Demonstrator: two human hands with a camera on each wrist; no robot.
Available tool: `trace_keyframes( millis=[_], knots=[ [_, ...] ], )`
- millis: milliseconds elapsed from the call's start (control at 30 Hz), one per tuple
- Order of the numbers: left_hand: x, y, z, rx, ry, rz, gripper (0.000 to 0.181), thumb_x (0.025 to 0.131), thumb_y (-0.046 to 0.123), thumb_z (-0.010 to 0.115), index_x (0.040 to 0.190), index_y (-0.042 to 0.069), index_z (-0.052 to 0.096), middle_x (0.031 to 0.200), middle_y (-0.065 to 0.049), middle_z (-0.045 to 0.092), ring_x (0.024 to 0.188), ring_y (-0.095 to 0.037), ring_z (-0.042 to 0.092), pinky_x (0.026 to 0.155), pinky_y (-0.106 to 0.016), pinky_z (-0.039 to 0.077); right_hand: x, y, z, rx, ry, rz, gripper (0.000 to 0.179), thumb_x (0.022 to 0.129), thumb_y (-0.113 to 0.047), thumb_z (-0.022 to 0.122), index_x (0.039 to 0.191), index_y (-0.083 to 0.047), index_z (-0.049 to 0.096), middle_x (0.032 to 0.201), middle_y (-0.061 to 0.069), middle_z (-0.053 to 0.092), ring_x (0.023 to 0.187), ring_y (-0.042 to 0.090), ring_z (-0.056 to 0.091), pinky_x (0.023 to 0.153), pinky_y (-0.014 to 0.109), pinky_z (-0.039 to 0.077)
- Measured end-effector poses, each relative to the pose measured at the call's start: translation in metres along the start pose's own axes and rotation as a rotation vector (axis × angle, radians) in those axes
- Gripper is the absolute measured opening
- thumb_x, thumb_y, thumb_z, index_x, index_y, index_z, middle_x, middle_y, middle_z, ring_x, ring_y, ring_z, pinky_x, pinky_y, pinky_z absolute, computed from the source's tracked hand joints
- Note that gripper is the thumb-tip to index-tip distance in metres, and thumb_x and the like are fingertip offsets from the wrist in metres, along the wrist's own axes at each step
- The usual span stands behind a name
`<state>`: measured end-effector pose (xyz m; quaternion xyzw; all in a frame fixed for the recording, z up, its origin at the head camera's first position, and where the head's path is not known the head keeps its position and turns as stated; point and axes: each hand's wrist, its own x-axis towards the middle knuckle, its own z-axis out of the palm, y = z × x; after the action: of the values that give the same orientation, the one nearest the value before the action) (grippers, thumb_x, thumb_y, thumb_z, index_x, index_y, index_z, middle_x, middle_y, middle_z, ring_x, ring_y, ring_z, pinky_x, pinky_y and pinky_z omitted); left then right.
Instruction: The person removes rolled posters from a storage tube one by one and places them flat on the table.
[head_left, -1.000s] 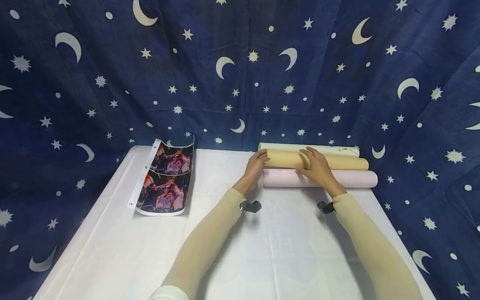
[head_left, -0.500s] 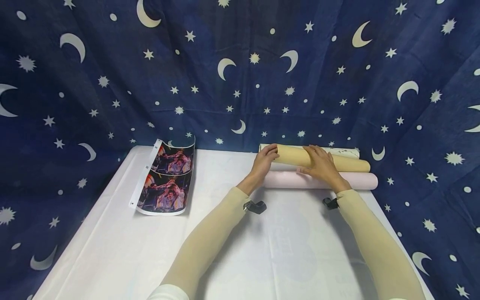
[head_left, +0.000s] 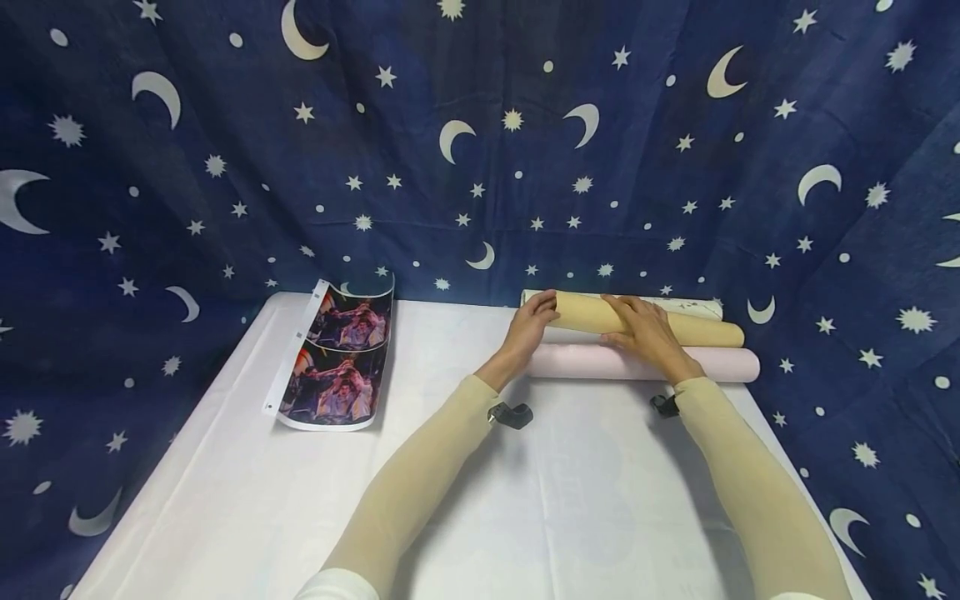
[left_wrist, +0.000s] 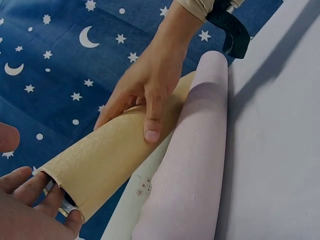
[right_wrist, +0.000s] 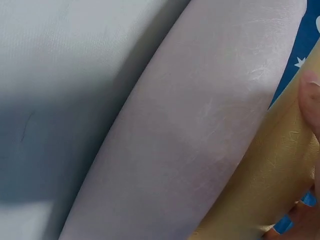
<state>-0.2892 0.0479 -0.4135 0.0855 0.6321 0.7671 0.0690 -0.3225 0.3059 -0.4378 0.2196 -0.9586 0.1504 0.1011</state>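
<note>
A yellow wallpaper roll slants with its left end raised, in front of a white floral roll and behind a pink wallpaper roll. At that left end is my left hand; the left wrist view shows its fingers hooked into the hollow opening, the thumb standing off. Further right, my right hand grips the yellow roll from above, its thumb along the near side. In the right wrist view the pink roll fills the middle and only part of that hand shows at the right edge.
Two joined photo prints with curled edges lie on the left of the white-covered table. A dark blue curtain with moons and stars hangs behind and at both sides. Small black cameras sit at the wrists.
The left end of the yellow roll has risen and shifted right, away from the pink roll. My left hand moved up and right with it; the right hand shifted slightly right.
</note>
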Motion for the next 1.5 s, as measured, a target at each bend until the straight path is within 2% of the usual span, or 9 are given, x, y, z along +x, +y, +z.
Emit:
trace_keyframes(
  millis=[100, 200, 400, 600, 733, 833, 967, 1167, 1500],
  knots=[
    [0.0, -0.002, -0.002, 0.015, 0.006, -0.01, 0.047, 0.098, 0.008, 0.052, 0.145, 0.007, 0.046, 0.146, -0.011, 0.052, 0.138, -0.021, 0.047, 0.117, -0.034, 0.036, 0.0, -0.001, 0.001, -0.008, 0.012, -0.009, 0.077, 0.084, -0.033, 0.076, 0.15, -0.018, 0.039, 0.137, 0.022, 0.048, 0.13, 0.042, 0.041, 0.111, 0.065, 0.019],
    [0.0, -0.002, -0.005, 0.075, 0.028, -0.008, 0.046, 0.098, 0.012, 0.054, 0.144, 0.009, 0.047, 0.143, -0.009, 0.055, 0.134, -0.02, 0.051, 0.114, -0.032, 0.039, 0.0, -0.003, 0.001, -0.024, 0.029, -0.015, 0.077, 0.084, -0.033, 0.076, 0.15, -0.02, 0.04, 0.138, 0.022, 0.047, 0.132, 0.042, 0.039, 0.111, 0.064, 0.019],
    [-0.002, -0.004, -0.013, 0.18, 0.084, -0.006, 0.048, 0.098, 0.02, 0.059, 0.142, 0.004, 0.049, 0.137, -0.009, 0.06, 0.128, -0.019, 0.055, 0.109, -0.03, 0.044, 0.002, -0.017, -0.006, -0.097, 0.079, -0.08, 0.074, 0.083, -0.035, 0.076, 0.148, -0.023, 0.043, 0.136, 0.019, 0.049, 0.129, 0.043, 0.041, 0.106, 0.064, 0.024],
    [-0.005, -0.007, -0.017, 0.246, 0.064, -0.031, 0.049, 0.102, 0.028, 0.052, 0.141, -0.001, 0.049, 0.139, -0.016, 0.058, 0.132, -0.026, 0.053, 0.11, -0.037, 0.044, 0.0, -0.03, -0.011, -0.156, 0.123, -0.129, 0.072, 0.082, -0.035, 0.077, 0.146, -0.025, 0.045, 0.134, 0.021, 0.05, 0.124, 0.045, 0.043, 0.104, 0.065, 0.027],
    [-0.008, -0.008, -0.019, 0.283, 0.051, -0.026, 0.047, 0.103, 0.028, 0.048, 0.14, -0.002, 0.05, 0.138, -0.016, 0.059, 0.131, -0.024, 0.054, 0.109, -0.037, 0.044, -0.002, -0.035, -0.012, -0.177, 0.15, -0.161, 0.072, 0.081, -0.036, 0.077, 0.145, -0.025, 0.046, 0.131, 0.023, 0.051, 0.122, 0.047, 0.045, 0.104, 0.066, 0.029],
    [-0.013, -0.009, -0.021, 0.291, 0.055, -0.012, 0.044, 0.104, 0.027, 0.046, 0.137, -0.001, 0.053, 0.129, -0.014, 0.064, 0.115, -0.017, 0.06, 0.097, -0.032, 0.05, -0.005, -0.04, -0.013, -0.188, 0.159, -0.177, 0.072, 0.08, -0.037, 0.077, 0.144, -0.024, 0.047, 0.127, 0.023, 0.052, 0.12, 0.048, 0.046, 0.103, 0.067, 0.03],
    [-0.02, -0.011, -0.025, 0.313, 0.073, 0.009, 0.039, 0.104, 0.026, 0.047, 0.13, 0.0, 0.059, 0.116, -0.013, 0.068, 0.097, -0.014, 0.057, 0.086, -0.029, 0.05, -0.011, -0.047, -0.013, -0.204, 0.174, -0.201, 0.071, 0.079, -0.037, 0.078, 0.142, -0.023, 0.049, 0.123, 0.022, 0.053, 0.115, 0.048, 0.048, 0.102, 0.068, 0.03],
    [-0.033, -0.015, -0.031, 0.309, 0.068, -0.002, 0.042, 0.104, 0.028, 0.046, 0.133, -0.001, 0.057, 0.127, -0.013, 0.066, 0.124, -0.022, 0.059, 0.109, -0.037, 0.045, -0.02, -0.055, -0.009, -0.217, 0.198, -0.251, 0.074, 0.077, -0.033, 0.08, 0.143, -0.024, 0.048, 0.122, 0.023, 0.053, 0.112, 0.046, 0.049, 0.104, 0.064, 0.032],
    [-0.055, -0.018, -0.037, 0.24, 0.067, -0.044, 0.043, 0.104, 0.027, 0.045, 0.136, -0.001, 0.054, 0.133, -0.014, 0.063, 0.134, -0.026, 0.051, 0.117, -0.042, 0.035, -0.034, -0.072, -0.005, -0.227, 0.157, -0.229, 0.075, 0.078, -0.035, 0.08, 0.145, -0.028, 0.047, 0.124, 0.021, 0.052, 0.115, 0.045, 0.048, 0.096, 0.062, 0.036]
  ],
)
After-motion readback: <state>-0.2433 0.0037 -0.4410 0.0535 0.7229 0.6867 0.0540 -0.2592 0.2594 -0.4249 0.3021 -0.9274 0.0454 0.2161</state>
